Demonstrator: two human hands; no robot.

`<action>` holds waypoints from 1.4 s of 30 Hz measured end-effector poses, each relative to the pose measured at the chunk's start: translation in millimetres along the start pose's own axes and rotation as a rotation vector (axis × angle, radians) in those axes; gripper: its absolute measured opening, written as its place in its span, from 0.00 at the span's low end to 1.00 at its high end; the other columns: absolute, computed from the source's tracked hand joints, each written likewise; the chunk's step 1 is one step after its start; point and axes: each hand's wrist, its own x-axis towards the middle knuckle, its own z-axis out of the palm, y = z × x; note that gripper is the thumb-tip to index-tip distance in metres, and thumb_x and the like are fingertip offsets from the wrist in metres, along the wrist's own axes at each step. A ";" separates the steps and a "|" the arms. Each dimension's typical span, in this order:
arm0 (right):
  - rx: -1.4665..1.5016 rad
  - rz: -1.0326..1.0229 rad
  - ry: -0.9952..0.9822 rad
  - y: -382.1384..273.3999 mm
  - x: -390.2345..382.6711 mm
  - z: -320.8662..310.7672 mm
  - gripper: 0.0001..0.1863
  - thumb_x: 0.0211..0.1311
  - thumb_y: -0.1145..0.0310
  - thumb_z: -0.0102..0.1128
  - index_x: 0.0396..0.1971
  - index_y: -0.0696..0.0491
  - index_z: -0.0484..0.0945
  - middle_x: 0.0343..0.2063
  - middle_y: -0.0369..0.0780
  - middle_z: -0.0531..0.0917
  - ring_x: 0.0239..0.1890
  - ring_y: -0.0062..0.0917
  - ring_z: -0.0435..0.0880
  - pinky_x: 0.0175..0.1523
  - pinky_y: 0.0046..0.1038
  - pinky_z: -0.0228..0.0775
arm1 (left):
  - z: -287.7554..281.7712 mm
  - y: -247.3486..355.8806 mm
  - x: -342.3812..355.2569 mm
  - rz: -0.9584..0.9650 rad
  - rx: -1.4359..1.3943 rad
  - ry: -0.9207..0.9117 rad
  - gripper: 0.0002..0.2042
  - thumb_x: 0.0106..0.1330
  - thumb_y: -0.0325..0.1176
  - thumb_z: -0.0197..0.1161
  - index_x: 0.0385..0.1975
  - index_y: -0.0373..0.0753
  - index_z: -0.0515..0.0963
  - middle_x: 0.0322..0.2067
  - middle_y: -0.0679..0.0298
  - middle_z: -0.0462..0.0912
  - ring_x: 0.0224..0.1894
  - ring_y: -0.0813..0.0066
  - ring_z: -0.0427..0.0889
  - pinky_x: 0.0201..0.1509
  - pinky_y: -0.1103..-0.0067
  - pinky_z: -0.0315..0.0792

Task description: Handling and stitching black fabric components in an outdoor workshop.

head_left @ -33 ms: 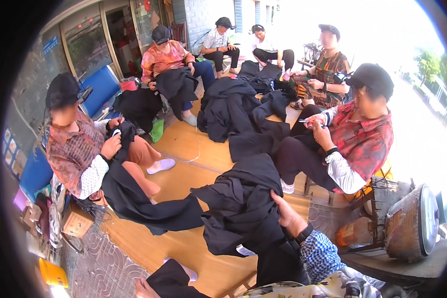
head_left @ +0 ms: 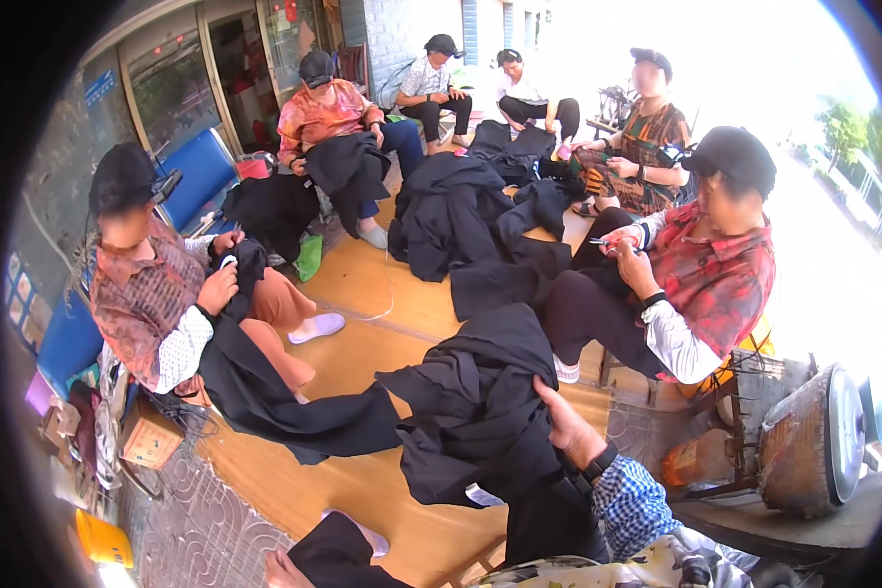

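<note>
My right hand [head_left: 570, 428], with a dark band at the wrist, grips the edge of a bunched black cloth [head_left: 475, 392]. Its fingers run along the folds, and some fingertips are hidden in them. The cloth hangs in loose layers above the wooden boards, and its kind of garment does not show. At the bottom edge, my left hand [head_left: 285, 570] is only partly in view beside black fabric [head_left: 338, 554]; whether that is a trouser leg or loose cloth is unclear. The left fingers are mostly cut off, so their grip cannot be made out.
A heap of black cloth [head_left: 451, 216] lies on the wooden boards [head_left: 363, 294]. Several people in caps sit around it, most handling black cloth. Left stand a yellow bucket [head_left: 104, 539], a cardboard box [head_left: 151, 437] and blue chairs [head_left: 196, 174]. At right is a cylindrical metal drum [head_left: 808, 441].
</note>
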 end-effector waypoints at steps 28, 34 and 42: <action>-0.032 -0.017 -0.003 4.4 4.6 0.1 0.26 0.59 0.53 0.50 0.50 0.59 0.67 0.48 0.40 0.74 0.49 0.30 0.74 0.56 0.31 0.63 | 7.0 -14.1 -0.9 -0.006 -0.019 0.031 0.12 0.63 0.38 0.51 0.32 0.35 0.77 0.26 0.55 0.79 0.23 0.58 0.77 0.24 0.71 0.70; -0.029 -0.009 -0.023 3.1 4.8 -6.2 0.27 0.59 0.53 0.51 0.50 0.59 0.67 0.48 0.40 0.74 0.49 0.30 0.74 0.56 0.32 0.63 | 8.0 -12.7 -1.0 0.030 -0.016 0.049 0.13 0.63 0.39 0.51 0.34 0.36 0.77 0.26 0.55 0.79 0.23 0.58 0.77 0.24 0.71 0.71; 0.009 0.012 0.005 1.8 -0.8 8.6 0.26 0.60 0.57 0.50 0.52 0.61 0.63 0.50 0.43 0.72 0.50 0.31 0.72 0.57 0.31 0.63 | 12.7 -19.0 -2.6 -0.012 0.024 0.016 0.13 0.63 0.40 0.51 0.36 0.38 0.77 0.27 0.56 0.80 0.23 0.59 0.78 0.23 0.71 0.71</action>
